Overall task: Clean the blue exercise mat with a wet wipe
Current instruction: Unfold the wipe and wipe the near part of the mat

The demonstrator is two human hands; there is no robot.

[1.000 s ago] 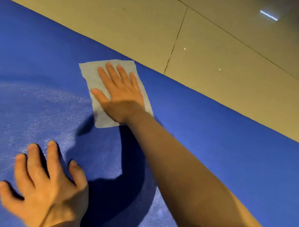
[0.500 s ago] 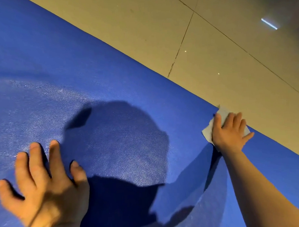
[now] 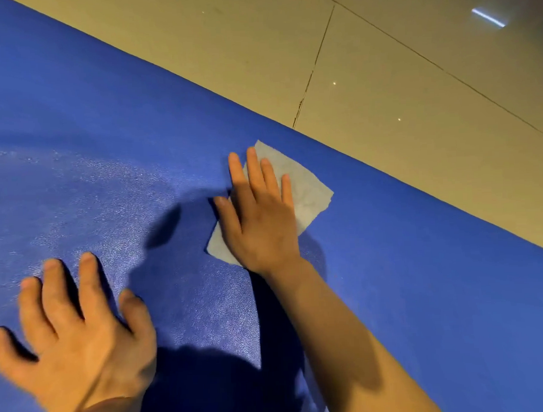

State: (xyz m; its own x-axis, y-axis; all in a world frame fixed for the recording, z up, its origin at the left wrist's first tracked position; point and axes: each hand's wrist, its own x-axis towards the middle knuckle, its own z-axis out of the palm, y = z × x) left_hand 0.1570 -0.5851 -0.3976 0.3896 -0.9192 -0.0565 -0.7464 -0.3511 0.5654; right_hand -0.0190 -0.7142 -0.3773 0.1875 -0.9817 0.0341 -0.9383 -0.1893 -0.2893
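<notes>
The blue exercise mat [image 3: 422, 277] fills most of the view, its far edge running diagonally from upper left to lower right. A pale wet wipe [image 3: 307, 191] lies flat on the mat near that edge. My right hand [image 3: 258, 219] presses on the wipe with straight, spread fingers, covering its left half. My left hand [image 3: 73, 336] rests flat on the mat at the lower left, fingers spread, holding nothing. A damp, glossy patch shows on the mat between and left of the hands.
Beige floor tiles [image 3: 383, 92] with dark grout lines lie beyond the mat's far edge. A bright strip of reflected light [image 3: 489, 17] shows on the floor at the upper right. Shadows of my head and arms fall across the mat.
My right hand swept the wipe from the mat's middle out to the right edge, then back left toward the middle. My left hand stayed planted on the mat.
</notes>
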